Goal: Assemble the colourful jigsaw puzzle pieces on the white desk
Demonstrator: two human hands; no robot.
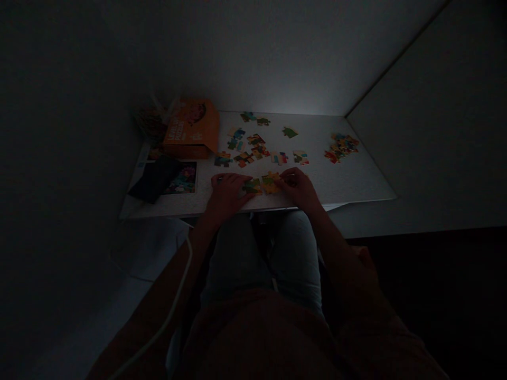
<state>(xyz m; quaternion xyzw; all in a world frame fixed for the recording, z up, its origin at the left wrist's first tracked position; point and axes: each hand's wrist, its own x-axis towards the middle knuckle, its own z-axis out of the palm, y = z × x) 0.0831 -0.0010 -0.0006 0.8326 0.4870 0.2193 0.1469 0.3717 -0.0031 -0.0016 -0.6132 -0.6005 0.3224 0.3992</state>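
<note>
Between the person's two hands, at the near edge of a white table [356,182], lie two jigsaw pieces that touch each other: a green-and-yellow piece [252,186] and a yellow piece [270,182]. The left hand [227,192] lies flat on the table with its fingers stretched out, and its fingertips rest on the green-and-yellow piece. The right hand [299,187] is bent over the far side of the yellow piece with its fingers curled. The picture is very dark, so it is not possible to tell whether this hand pinches the piece or only presses on it. Just beyond both hands, farther from the person, loose coloured pieces [253,148] are scattered face up across the table. Well off to the right of the right hand sits a small heap of pieces [341,146]. Beyond and to the left of the left hand stands an orange puzzle box [194,129], with a crumpled clear bag [150,124] on its far left side. Directly left of the left hand lies a dark printed picture sheet [184,179], partly covered by a dark object [154,180] that cannot be made out. A white cable [174,301] runs along the left forearm below the table edge.
</note>
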